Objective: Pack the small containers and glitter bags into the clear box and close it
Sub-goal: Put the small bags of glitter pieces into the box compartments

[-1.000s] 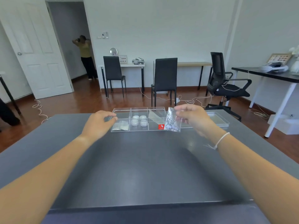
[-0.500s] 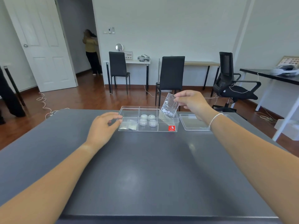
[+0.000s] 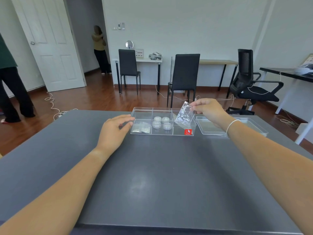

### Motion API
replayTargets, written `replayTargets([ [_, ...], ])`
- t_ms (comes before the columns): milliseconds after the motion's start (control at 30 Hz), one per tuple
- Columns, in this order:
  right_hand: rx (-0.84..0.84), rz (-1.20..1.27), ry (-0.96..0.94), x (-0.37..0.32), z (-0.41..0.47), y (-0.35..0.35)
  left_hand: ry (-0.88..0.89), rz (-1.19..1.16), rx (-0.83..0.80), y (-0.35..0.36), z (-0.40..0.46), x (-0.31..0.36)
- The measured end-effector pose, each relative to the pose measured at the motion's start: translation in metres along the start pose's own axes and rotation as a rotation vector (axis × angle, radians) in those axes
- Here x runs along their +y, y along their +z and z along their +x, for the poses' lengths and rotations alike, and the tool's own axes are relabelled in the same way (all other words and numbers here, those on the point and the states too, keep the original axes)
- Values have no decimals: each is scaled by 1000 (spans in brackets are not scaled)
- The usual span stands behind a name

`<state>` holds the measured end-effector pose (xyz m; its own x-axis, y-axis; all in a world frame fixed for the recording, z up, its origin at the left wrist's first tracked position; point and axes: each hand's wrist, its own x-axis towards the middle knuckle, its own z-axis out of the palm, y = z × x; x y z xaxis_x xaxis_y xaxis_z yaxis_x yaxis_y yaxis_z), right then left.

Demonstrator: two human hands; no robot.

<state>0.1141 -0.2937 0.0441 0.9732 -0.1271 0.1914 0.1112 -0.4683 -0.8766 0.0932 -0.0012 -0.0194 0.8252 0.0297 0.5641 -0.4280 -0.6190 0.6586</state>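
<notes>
Clear plastic glitter bag (image 3: 184,114) hung tilted from the right hand (image 3: 209,108), pinched at its top corner, low end dipping into the clear box (image 3: 162,133) far-right compartment, while the left hand's (image 3: 115,128) relaxed fingers touched the box's left wall.

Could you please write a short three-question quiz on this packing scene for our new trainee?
1. True or false: the lid is already on the clear box.
2. Which hand pinches the glitter bag?
A. left hand
B. right hand
C. neither
3. Fill in: the four round containers sit in the ____ compartment of the box.

Key
1. False: the lid lies on the table, to the right of the box.
2. B: it holds the bag tilted over the box's right end, while the left hand rests at the left end.
3. Middle.
</notes>
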Motion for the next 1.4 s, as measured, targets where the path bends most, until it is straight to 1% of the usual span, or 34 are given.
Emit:
replayTargets([
  [100, -5, -9, -2, 0, 2, -2, -2, 8, 0, 0, 0, -1],
  [267, -67, -114, -13, -1, 1, 6, -6, -5, 2, 1, 0, -3],
  [400, -61, -193, -39, 1, 1, 14, 0, -19, 9, 1, 0, -3],
  [600, -33, -506, -77, 3, 2, 21, 10, -15, 10, 1, 0, -3],
  [667, -17, -559, -114, 3, 2, 21, 12, -12, 7, 1, 1, -3],
  [833, 25, -538, -141, 8, 1, 20, 8, -12, 1, 1, 0, -3],
  [1000, 55, -453, -176, 14, -2, 15, 16, -10, 1, 1, 0, -2],
  [1167, 105, -434, -171, 25, -9, -5, 6, 13, 8, 0, -1, 0],
  [1300, 144, -411, -145, 40, -21, -35, 2, -43, 82, -3, -3, 12],
  [1400, 172, -450, -117, 54, -33, -60, 45, -82, 131, -3, -3, 31],
])
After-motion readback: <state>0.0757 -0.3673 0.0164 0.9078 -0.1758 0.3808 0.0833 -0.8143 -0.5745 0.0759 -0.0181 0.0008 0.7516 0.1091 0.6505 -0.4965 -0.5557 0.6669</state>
